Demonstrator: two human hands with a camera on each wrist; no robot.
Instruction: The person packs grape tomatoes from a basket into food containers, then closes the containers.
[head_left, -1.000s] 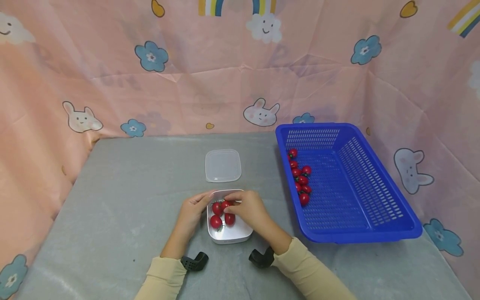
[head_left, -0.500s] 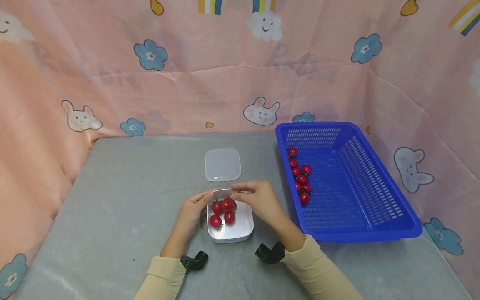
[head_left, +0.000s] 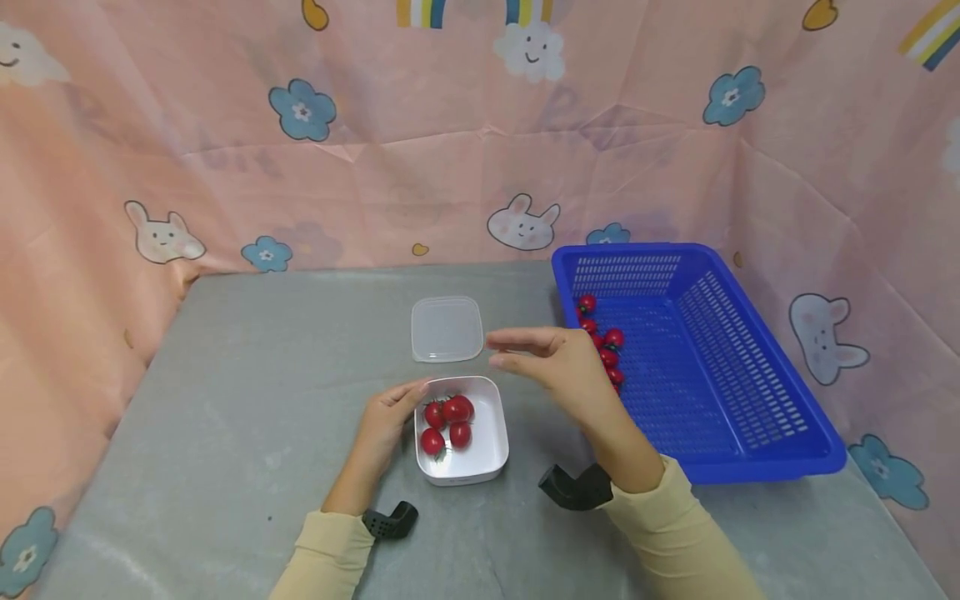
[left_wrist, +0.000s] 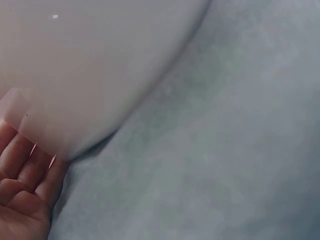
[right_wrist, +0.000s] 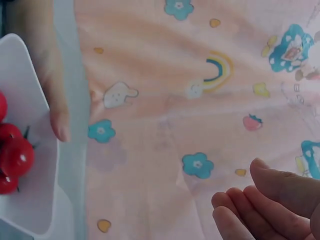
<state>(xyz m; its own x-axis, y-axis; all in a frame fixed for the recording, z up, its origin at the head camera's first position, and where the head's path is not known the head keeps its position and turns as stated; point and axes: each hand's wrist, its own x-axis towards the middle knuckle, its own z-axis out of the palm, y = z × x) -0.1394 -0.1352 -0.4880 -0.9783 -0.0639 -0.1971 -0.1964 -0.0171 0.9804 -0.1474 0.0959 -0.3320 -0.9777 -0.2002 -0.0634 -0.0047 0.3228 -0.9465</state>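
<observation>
Head view: white box point(head_left: 487, 437) on grey table point(head_left: 247, 400), L hand point(head_left: 384, 421) at its left side, thumb at the rim, other fingers along the outside, i.e. gripping the box. Inside, mostly in its left half, a cluster of red tomatoes point(head_left: 460, 435); I count at least four. R hand point(head_left: 566, 367) is in the air btwn box and blue basket point(head_left: 697, 383), overlapping the basket's left rim as I see it; thumb & fingers extended, slightly apart, holding nothing, tips near the right edge of the clear lid point(head_left: 447, 330). Lid lies flat behind the box. Loose tomatoes point(head_left: 614, 337) sit along the basket's left side, partly hidden by R hand. Bkgd: pink cloth point(head_left: 420, 167) w/ rabbits, flowers, clouds.

L wrist view: pale box wall fills upper left, blurred; L fingers bent against it at lower left, tips hard to make out. Grey table elsewhere.

R wrist view: R fingers loosely bent, thumb apart, nothing btwn. Box w/ tomatoes at left edge, L hand along its outer side; pink cloth behind.
</observation>
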